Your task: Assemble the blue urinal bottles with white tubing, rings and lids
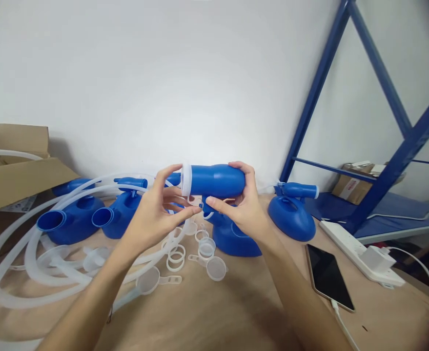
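A blue plastic cylinder [217,181], with a narrow stub underneath, lies level between my hands above the table. Its left end wears a white cap [187,181]. My right hand [247,202] wraps round the closed right end, thumb along the underside. My left hand [166,200] curves about the capped end; its index finger touches the cap's top and its thumb is by the small strap below. Behind and under the cylinder stands a blue urinal bottle [232,241], partly hidden by my right hand. Clear round caps [216,268] and white rings [175,258] lie below.
More blue bottles [66,222] stand at left among looped clear tubes [12,292], beside a cardboard box [24,170]. At right are a capped blue bottle [293,219], a phone [329,278] on a cable, a power strip [360,253] and a blue metal rack [318,87].
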The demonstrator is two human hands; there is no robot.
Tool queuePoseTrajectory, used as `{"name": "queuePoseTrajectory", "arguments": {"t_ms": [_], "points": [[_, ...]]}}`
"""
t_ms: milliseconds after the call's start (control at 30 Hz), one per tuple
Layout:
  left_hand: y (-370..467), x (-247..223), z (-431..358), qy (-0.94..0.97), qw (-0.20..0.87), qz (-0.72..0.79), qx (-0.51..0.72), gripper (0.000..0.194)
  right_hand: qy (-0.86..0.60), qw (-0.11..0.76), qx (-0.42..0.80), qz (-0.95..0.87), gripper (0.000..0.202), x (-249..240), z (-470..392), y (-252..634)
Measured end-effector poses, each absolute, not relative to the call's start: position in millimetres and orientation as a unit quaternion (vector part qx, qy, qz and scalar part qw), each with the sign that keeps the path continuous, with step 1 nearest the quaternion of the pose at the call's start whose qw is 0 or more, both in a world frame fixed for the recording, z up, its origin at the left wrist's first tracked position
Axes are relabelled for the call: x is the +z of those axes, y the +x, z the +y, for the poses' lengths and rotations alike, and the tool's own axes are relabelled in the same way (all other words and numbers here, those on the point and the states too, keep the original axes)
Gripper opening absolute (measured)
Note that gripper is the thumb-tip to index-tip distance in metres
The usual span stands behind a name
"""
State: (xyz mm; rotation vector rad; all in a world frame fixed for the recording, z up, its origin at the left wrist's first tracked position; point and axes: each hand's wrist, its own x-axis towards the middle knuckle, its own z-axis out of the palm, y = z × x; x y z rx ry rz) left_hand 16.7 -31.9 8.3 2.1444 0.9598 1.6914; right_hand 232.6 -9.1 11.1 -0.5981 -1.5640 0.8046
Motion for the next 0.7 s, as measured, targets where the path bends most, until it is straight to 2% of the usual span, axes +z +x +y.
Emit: {"name": "queuePoseTrajectory", "arguments": {"t_ms": [100, 233, 367, 500, 700], "points": [[0.6, 12.4, -30.3, 0.740, 0.139, 0.368, 0.545, 0.078, -0.263, 0.565, 0.334, -0.707, 0.074, 14.4, -9.5, 242.3], [-7.7, 10.7, -25.8, 0.748, 0.176, 0.351, 0.535, 0.072, -0.262, 0.521, 0.329, -0.742, 0.075, 17.0, -8.5, 248.6], [-4.4, 1.9, -19.8, 0.766, 0.190, 0.343, 0.509, 0.077, -0.286, 0.508, 0.243, -0.775, 0.070, 16.3, -3.5, 253.5], [1.9, -8.7, -17.5, 0.775, 0.171, 0.347, 0.499, 0.072, -0.298, 0.495, 0.191, -0.793, 0.068, 14.9, 0.1, 259.2], [14.1, -21.4, -16.3, 0.781, 0.098, 0.353, 0.506, 0.076, -0.292, 0.507, 0.214, -0.782, 0.067, 11.9, 7.7, 261.8]]}}
